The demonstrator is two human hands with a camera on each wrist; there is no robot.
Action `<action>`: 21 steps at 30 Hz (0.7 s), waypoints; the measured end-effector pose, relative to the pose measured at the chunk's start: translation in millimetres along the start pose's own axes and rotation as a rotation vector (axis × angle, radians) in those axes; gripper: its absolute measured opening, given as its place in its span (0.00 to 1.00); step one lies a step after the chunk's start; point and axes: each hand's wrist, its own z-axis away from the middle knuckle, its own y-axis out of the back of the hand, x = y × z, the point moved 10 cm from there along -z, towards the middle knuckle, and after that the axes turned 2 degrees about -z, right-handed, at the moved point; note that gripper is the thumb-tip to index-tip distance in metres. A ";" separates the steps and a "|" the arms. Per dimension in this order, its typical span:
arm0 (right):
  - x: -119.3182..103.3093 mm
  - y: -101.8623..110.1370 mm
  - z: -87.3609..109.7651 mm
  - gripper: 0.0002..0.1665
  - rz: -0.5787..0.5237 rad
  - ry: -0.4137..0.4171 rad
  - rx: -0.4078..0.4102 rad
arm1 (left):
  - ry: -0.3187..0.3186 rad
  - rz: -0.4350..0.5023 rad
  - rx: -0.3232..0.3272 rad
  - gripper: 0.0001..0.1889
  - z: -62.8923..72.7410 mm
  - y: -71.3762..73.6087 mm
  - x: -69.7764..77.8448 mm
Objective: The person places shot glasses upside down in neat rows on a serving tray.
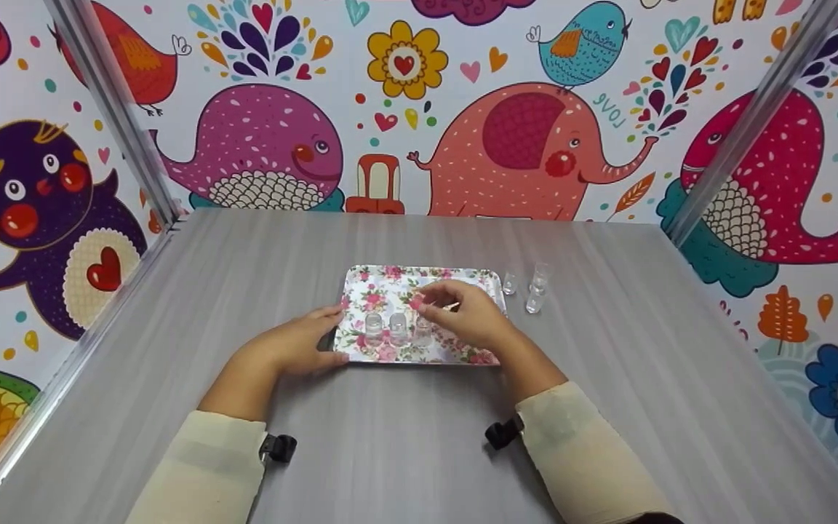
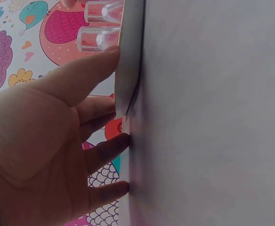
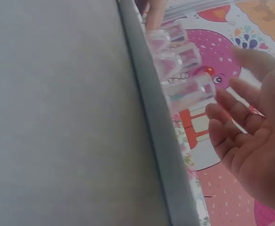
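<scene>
1. Fingers and thumb of the left hand are spread apart about the left end of a shallow rectangular tray with pink roses on white. The thumb touches the near rim and clamps nothing; light, even pressure should steady the tray without tipping it.
2. Two small transparent cylindrical cups, a left cup and a middle cup, stand side by side on the tray's left half, towards its near edge. They look mouth-down. Matching their narrow spacing would keep the row straight.
3. A third transparent cylindrical cup stands just right of them, in line.
4. The right hand has its fingers loosely bent and apart beside this cup's top; I cannot tell whether a fingertip touches it. The step looks like placing or straightening it, so withdrawing upwards and rightwards would best spare its neighbours.
5. Past the tray's right edge stand three more transparent cups: one close to the rim, a far one and a near one. The raised rim calls for lifting over, not sliding.
6. Grey wood-grained tabletop gives wide elbow room further right, up to the patterned wall.
</scene>
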 end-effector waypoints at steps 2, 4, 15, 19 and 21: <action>-0.5 9.2 0.9 0.27 -0.010 0.012 0.020 | -0.002 0.002 0.002 0.46 -0.2 -0.2 0.2; 1.0 19.5 1.9 0.28 -0.009 0.016 0.044 | 0.000 0.008 0.003 0.46 -0.3 -0.7 -0.2; 27.6 68.6 14.9 0.32 -0.037 -0.068 0.131 | 0.005 0.019 0.007 0.46 -0.9 -0.4 -2.0; 36.1 84.1 20.5 0.33 0.001 -0.108 0.168 | 0.009 0.017 0.005 0.46 -0.2 -0.1 -1.8; 39.7 91.4 22.7 0.33 0.016 -0.120 0.187 | 0.018 0.014 0.001 0.46 1.1 0.3 -1.8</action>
